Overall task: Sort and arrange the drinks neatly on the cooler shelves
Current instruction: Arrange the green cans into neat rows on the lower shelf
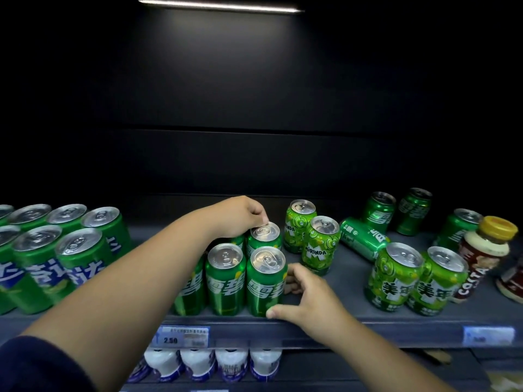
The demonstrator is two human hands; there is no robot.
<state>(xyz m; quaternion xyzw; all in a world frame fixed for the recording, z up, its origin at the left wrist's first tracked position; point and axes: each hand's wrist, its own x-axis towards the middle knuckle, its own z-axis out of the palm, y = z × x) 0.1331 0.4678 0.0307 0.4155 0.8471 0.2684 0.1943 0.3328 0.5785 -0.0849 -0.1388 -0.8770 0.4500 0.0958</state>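
Note:
A block of dark green Sprite cans stands at the shelf's (pixel 334 316) front middle. My left hand (pixel 240 216) reaches over it, fingers pinched on the rim of the back right can (pixel 264 236). My right hand (pixel 302 292) cups the front right can (pixel 266 281), thumb at its base, fingers behind it. Another can (pixel 225 278) stands just left of that one. Light green Mirinda cans (pixel 319 244) stand right of the block, and two more Mirinda cans (pixel 396 278) stand further right.
Green Fanta cans (pixel 56 250) fill the left of the shelf. A Sprite can (pixel 362 240) lies on its side, with upright ones (pixel 380 210) behind. A Costa bottle (pixel 481 256) stands far right. White bottles (pixel 198 363) sit on the shelf below.

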